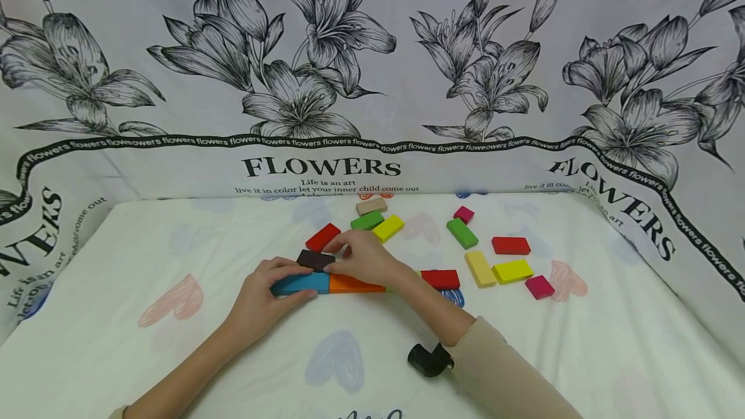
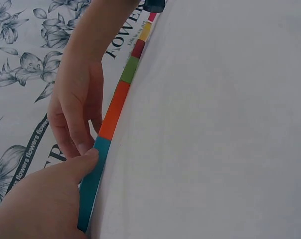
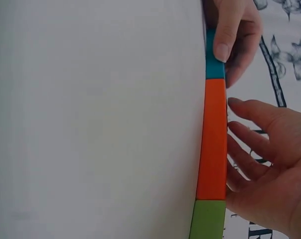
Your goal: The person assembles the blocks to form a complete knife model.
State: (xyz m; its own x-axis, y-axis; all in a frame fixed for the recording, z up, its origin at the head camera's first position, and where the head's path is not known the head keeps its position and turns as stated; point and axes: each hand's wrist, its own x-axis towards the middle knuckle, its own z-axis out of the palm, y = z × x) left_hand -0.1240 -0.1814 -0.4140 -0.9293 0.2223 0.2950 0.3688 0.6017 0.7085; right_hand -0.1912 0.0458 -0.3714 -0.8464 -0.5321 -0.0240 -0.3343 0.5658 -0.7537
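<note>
In the head view a blue block (image 1: 299,284) and an orange block (image 1: 356,284) lie end to end in a row. My left hand (image 1: 264,290) grips the blue block, thumb along its near side and fingers over the far side. Just behind the blue block lies a dark brown block (image 1: 316,260). My right hand (image 1: 367,256) pinches that dark block's right end between thumb and index finger. Both wrist views show the row from its near side, with my left thumb on the blue block (image 2: 94,181); the dark block is mostly hidden there.
Rightward the row continues with a green block (image 3: 208,219) and a red block (image 1: 440,279). Behind my hands lie a loose red block (image 1: 323,236), a green one (image 1: 367,221), a yellow one (image 1: 388,228) and a tan one (image 1: 372,205). Several more blocks are scattered right.
</note>
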